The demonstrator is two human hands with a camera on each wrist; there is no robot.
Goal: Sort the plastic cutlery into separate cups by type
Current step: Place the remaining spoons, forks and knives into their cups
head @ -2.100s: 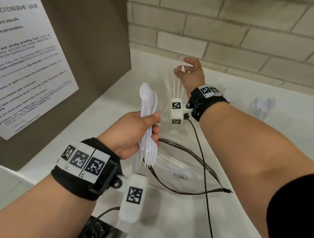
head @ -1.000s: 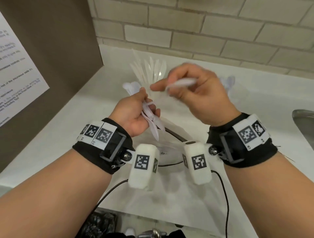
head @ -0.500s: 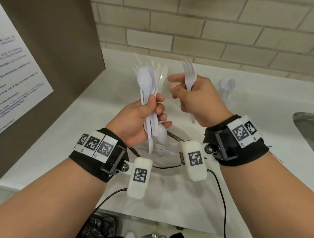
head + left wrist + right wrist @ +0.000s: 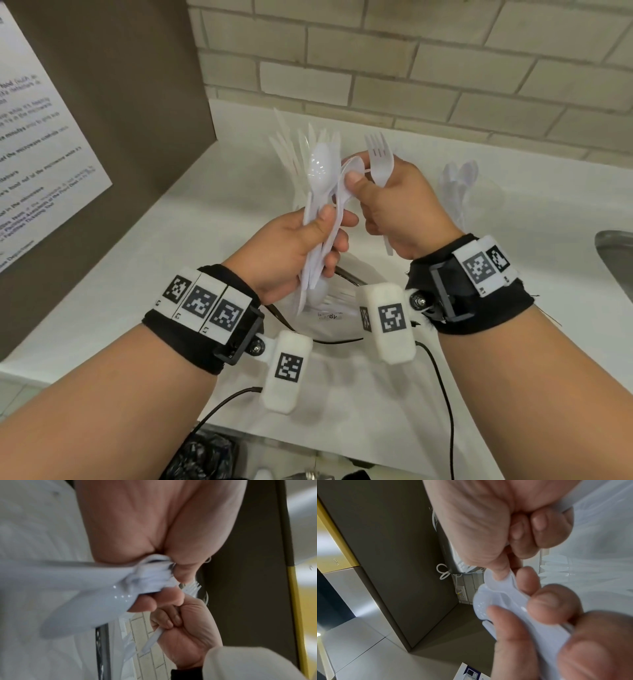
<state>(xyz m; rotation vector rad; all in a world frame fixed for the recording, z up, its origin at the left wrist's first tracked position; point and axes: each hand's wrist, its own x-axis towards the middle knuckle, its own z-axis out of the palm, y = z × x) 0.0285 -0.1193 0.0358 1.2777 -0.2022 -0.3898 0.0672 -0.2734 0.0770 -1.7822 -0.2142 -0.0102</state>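
My left hand (image 4: 301, 246) grips a bundle of white plastic cutlery (image 4: 320, 192) upright over the counter, spoon bowls on top. My right hand (image 4: 390, 205) holds a white fork (image 4: 378, 159) in its curled fingers, tines up, while its thumb and forefinger pinch the bowl of a spoon (image 4: 352, 171) in that bundle. In the left wrist view the bundle (image 4: 96, 585) fans out blurred from my fist, with the fork's handle (image 4: 152, 638) in the right hand below. The right wrist view shows the spoon bowl (image 4: 494, 599) pinched. Behind stands a clear cup of knives (image 4: 298, 150); at right a clear cup of spoons (image 4: 459, 185).
A clear plastic container with a dark rim (image 4: 329, 315) lies on the white counter (image 4: 205, 240) under my hands. A brown panel with a printed notice (image 4: 41, 130) stands on the left, a brick wall (image 4: 445, 68) behind, a metal sink edge (image 4: 616, 253) at far right.
My right hand, with the fork taken from the bundle, has closed in on the left hand and now pinches a spoon bowl. The left hand has stayed upright with its bundle.
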